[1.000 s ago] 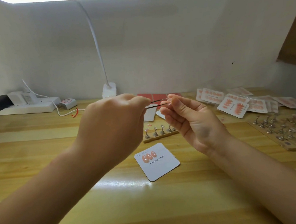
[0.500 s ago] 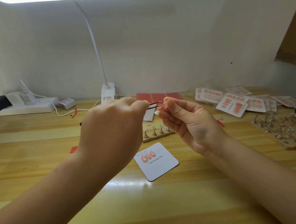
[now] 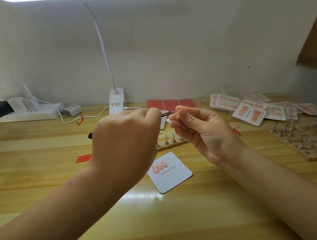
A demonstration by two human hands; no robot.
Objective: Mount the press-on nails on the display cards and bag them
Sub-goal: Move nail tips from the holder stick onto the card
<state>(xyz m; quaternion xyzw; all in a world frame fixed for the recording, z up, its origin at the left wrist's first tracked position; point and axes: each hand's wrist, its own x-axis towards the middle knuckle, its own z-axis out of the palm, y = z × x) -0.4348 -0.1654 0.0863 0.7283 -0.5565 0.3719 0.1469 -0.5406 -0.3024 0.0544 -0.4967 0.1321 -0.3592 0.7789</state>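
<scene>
One display card [image 3: 169, 172] lay on the table, with three peach nails [image 3: 159, 166] mounted on it. Two hands were raised above it, the left hand [image 3: 124, 141] and the right hand [image 3: 201, 133], with one pair of tweezers [image 3: 169, 113] between them. Three red strips [image 3: 83, 158] lay at left, and one lamp [image 3: 116, 100] and one power strip [image 3: 29, 114] stood behind; the bagged cards [image 3: 251, 111] overlapped too much to count.

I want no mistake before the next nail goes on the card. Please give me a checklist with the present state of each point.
1. Tweezers held in left hand: ok.
2. Right hand fingers at the tweezer tips: ok.
3. Nail between the fingers: cannot tell.
4. Display card flat on the table, reachable: ok.
5. Free room on the card beside its three nails: ok.
6. Adhesive on the nail: cannot tell.
</scene>
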